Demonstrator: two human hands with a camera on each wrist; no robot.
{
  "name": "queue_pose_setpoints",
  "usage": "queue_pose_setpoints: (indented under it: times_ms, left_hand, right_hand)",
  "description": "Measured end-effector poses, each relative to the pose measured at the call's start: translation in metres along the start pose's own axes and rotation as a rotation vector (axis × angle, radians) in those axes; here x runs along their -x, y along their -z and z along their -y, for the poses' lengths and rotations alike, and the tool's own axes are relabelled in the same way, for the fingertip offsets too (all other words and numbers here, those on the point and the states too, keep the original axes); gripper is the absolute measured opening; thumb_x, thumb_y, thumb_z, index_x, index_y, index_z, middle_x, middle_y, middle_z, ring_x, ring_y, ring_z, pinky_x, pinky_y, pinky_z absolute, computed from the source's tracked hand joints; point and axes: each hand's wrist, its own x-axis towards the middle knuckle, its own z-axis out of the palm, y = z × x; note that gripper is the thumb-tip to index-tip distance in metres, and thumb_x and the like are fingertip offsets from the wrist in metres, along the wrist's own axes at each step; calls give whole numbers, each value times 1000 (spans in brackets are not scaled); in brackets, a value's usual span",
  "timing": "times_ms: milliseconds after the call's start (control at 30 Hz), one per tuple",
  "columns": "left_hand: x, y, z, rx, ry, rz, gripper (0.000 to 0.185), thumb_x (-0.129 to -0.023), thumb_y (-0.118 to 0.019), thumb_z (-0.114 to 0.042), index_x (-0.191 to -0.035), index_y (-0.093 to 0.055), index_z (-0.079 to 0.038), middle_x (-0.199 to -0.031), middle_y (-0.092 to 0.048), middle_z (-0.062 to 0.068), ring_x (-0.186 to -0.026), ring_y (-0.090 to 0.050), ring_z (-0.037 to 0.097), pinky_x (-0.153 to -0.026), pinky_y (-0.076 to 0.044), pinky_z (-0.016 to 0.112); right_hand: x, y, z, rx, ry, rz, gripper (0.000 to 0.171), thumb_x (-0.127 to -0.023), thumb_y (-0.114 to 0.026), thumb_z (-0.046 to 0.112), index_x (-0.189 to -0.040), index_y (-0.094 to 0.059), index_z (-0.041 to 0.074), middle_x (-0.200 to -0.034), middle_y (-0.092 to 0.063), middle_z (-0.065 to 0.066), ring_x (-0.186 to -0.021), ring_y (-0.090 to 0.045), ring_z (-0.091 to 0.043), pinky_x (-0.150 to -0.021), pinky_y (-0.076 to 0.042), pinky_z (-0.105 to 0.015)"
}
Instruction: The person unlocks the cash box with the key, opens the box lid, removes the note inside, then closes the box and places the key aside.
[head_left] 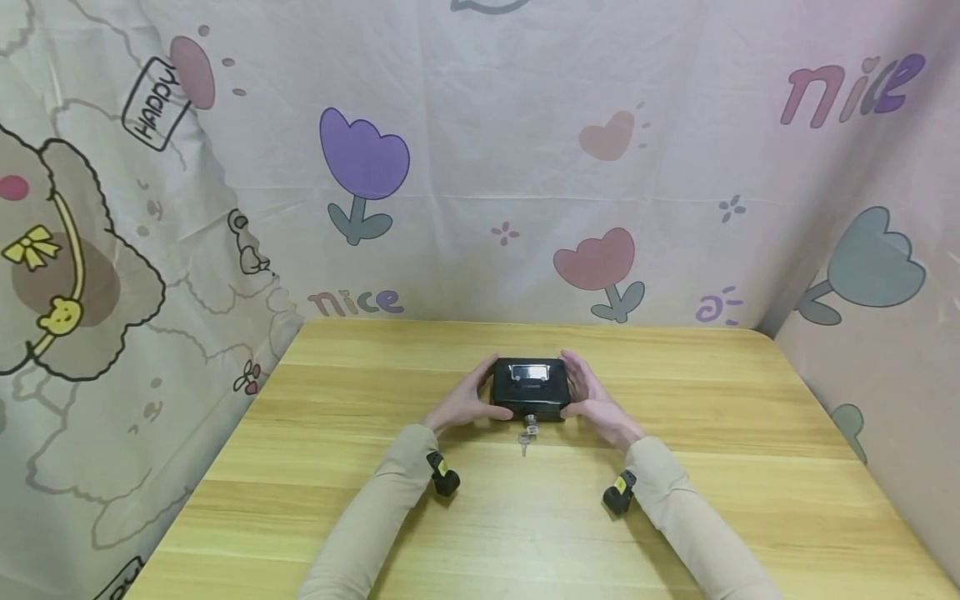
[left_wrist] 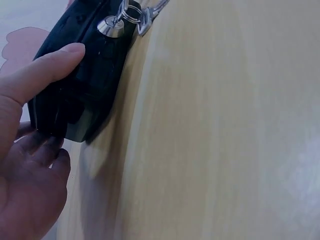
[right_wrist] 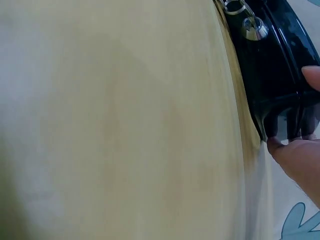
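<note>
Backdrop, left: printed cloth (head_left: 112,250) with a cartoon bear and a "Happy" tag hangs beside the desk; it continues behind and to the right as one continuous screen around the work area.

Left hand (head_left: 463,402): grip set on the left end of the black lock box (head_left: 529,389). The wrist view shows the thumb (left_wrist: 47,70) laid on the front face and the other fingers curled round the end wall. Judged purpose: to brace the box from that side.

Black lock box: count one. It sits on the desk (head_left: 315,467), centred left to right, toward the far half, lid down. A metal carry handle (head_left: 528,372) lies flat in the lid recess.

Lock and keys: one lock cylinder (left_wrist: 111,26) in the front wall, facing the person. One key stands in it; a ring with further keys (head_left: 526,442) hangs down onto the desk. Their exact count cannot be told.

Right hand (head_left: 596,398): grip set on the right end of the box, mirroring the left; a fingertip (right_wrist: 311,77) rests on the front face. Judged purpose: the two opposed grips keep the box from sliding or turning.

Hands: count two, both on the box.

Wrist cameras: count two, one under each sleeve (head_left: 444,476).
</note>
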Motion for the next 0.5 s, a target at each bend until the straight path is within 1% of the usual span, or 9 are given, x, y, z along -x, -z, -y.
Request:
queue_pose_setpoints:
  times_ms: [133, 200, 333, 433, 500]
  left_hand:
    - [0, 1, 0, 73, 12, -7, 114, -76, -88, -14, -161, -14, -3, -169, -15, 17, -156, -19, 37, -129, -19, 48]
    - [0, 1, -1, 85, 13, -12, 112, -77, -88, -15, -161, -15, -2, -169, -17, 17, -156, -20, 37, -129, -19, 48]
    - [1, 2, -1, 114, 18, -19, 109, -78, -87, -17, -161, -16, -3, -169, -19, 17, -156, -21, 36, -129, -20, 47]
    - [1, 2, 1, 163, 18, -26, 107, -80, -86, -17, -160, -18, -2, -168, -21, 17, -155, -22, 36, -128, -21, 47]
    - [1, 2, 2, 189, 16, -32, 105, -80, -86, -18, -160, -19, -2, -167, -23, 18, -155, -23, 36, -128, -22, 47]
  right_hand:
    - [1, 3, 1, -18, -9, 14, 112, -67, -53, -26, -160, 4, 1, -169, 10, -20, -157, 13, -36, -126, 13, -55]
    - [1, 4, 1, -32, -12, 25, 111, -70, -54, -25, -160, 4, 1, -169, 12, -20, -157, 14, -37, -126, 13, -55]
    - [1, 7, 1, -57, -22, 34, 107, -75, -55, -23, -160, 5, 3, -170, 13, -17, -157, 15, -35, -126, 15, -53]
    - [1, 8, 2, -57, -31, 31, 102, -79, -55, -19, -161, 2, 2, -170, 10, -17, -157, 13, -34, -127, 14, -52]
    - [1, 9, 2, -52, -33, 32, 98, -81, -56, -18, -160, -1, 0, -170, 8, -18, -158, 11, -35, -127, 13, -52]
